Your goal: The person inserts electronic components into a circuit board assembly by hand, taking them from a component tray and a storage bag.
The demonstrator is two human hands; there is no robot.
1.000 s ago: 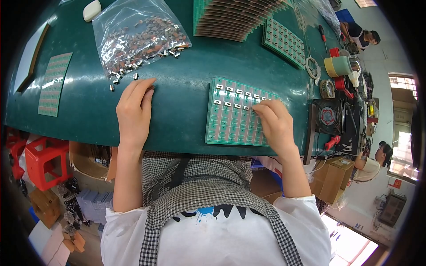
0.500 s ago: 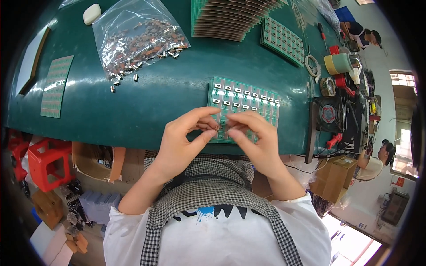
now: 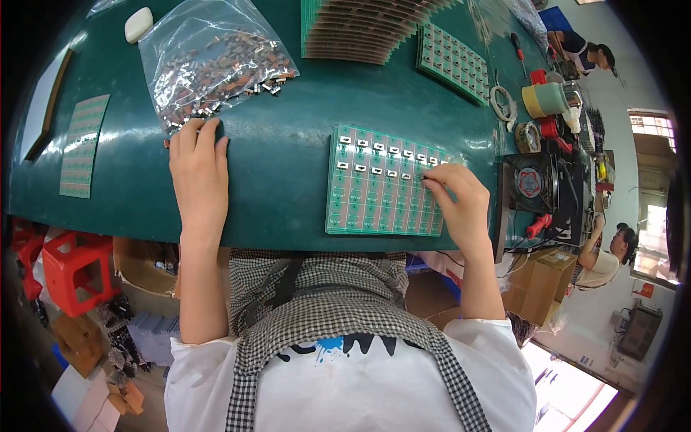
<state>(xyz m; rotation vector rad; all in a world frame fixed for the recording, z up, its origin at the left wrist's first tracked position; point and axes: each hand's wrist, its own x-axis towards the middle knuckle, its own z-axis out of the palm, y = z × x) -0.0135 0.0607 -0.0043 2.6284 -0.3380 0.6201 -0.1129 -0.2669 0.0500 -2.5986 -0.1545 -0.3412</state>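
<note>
My left hand (image 3: pixel 198 176) reaches down at the mouth of a clear plastic bag (image 3: pixel 169 54). Its fingers are a little apart, and the fingertips meet the small slide switches (image 3: pixel 245 72) spilling from the bag. Over the right side of a green circuit board panel (image 3: pixel 385 209), my right hand (image 3: pixel 464 205) pinches a small dark part, seemingly a slide switch (image 3: pixel 426 177), at the end of the second row. Switches with white tops fill the far row and sit along much of the second. The nearer rows are bare green board.
Behind stand many board panels (image 3: pixel 345 36) in a leaning row. A stack of filled panels (image 3: pixel 453 61) lies at the back right. One panel (image 3: pixel 85 147) rests at the left. Tape rolls (image 3: pixel 529 137) and a black fan (image 3: pixel 533 183) occupy the right end. Two other people are at the far right.
My hands were together over the panel and have parted. The left has gone left to the loose switches; the right has moved right, to the end of the second row.
</note>
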